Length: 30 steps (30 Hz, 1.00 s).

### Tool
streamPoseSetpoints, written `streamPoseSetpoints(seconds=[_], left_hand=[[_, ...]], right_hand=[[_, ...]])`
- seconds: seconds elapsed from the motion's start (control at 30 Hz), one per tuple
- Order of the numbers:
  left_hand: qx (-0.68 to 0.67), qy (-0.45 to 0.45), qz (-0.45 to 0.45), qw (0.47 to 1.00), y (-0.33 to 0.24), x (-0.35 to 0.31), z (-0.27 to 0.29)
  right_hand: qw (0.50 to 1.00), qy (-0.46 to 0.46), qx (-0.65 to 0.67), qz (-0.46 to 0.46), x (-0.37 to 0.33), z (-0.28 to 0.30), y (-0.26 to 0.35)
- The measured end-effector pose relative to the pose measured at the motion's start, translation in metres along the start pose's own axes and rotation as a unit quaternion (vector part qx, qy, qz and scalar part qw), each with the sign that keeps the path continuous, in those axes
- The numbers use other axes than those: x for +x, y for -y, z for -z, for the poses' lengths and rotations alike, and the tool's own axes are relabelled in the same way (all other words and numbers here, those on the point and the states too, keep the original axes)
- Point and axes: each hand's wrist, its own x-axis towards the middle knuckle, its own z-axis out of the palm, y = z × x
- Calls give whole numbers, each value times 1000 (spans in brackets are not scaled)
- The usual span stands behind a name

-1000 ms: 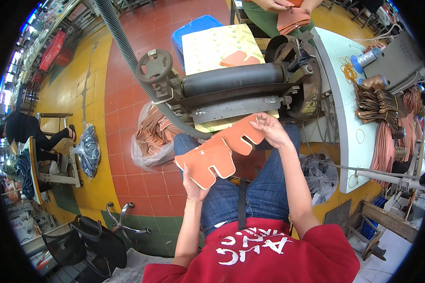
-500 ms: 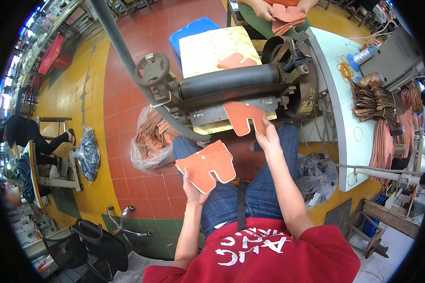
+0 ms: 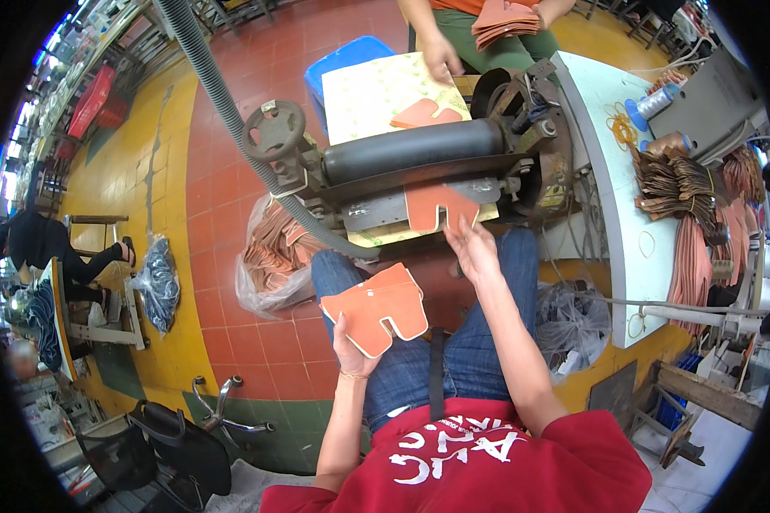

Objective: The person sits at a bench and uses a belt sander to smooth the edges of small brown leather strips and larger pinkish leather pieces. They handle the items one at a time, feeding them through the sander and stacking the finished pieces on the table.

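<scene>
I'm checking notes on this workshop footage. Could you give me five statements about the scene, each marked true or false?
1. The left hand holds overlapping orange pieces. True.
2. The handwheel is at the right end of the black roller. False: the handwheel is at the left end.
3. The right hand is at the near edge of a single orange piece over the metal plate. True.
4. The person's shirt is green. False: the shirt is red.
5. The blue bin is nearer the person than the roller. False: the blue bin is beyond the roller.
</scene>
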Motion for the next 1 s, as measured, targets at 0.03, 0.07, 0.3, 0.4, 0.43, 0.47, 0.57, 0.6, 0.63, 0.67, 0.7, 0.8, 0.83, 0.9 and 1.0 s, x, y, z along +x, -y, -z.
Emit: streamPoseSetpoints(seconds=[0.03, 0.07, 0.3, 0.4, 0.43, 0.47, 0.57, 0.6, 0.63, 0.67, 0.7, 0.8, 0.83, 0.9, 1.0], left_hand=[[-5, -1, 4, 1000, 0, 0, 0], [-9, -2, 7, 1000, 0, 0, -1], [-5, 12, 13, 1000, 5, 4, -7], [5, 11, 27, 1000, 7, 11, -11], [13, 17, 28, 999, 6, 13, -14], [21, 30, 26, 999, 7, 15, -17], [29, 49, 15, 998, 8, 19, -27], [24, 46, 11, 999, 9, 19, -30], [19, 42, 7, 999, 9, 19, -33], [15, 45, 0, 999, 9, 18, -36], [11, 48, -7, 999, 9, 18, -39], [23, 49, -27, 998, 11, 17, -44], [22, 49, -31, 998, 13, 16, -45], [38, 50, -41, 997, 15, 17, -46], [23, 54, -46, 997, 17, 19, -45]], right_hand=[[999, 14, 33, 28, 4, -5, 3], [999, 17, 3, 28, 7, -8, 6], [957, -82, -277, 19, -72, 12, -20], [952, 23, -299, 58, -100, 10, -14], [921, 34, -373, 104, -107, 6, -10], [882, 44, -444, 152, -110, 1, -6], [804, 54, -537, 250, -116, -16, 2], [782, 45, -549, 291, -116, -22, 0], [760, 37, -559, 331, -117, -26, -2], [764, 26, -561, 317, -118, -28, -4], [760, 13, -558, 332, -119, -30, -6], [756, -22, -550, 353, -123, -32, -10], [761, -30, -547, 347, -123, -32, -10], [750, -42, -548, 368, -124, -33, -8], [730, -6, -551, 403, -126, -35, -3]])
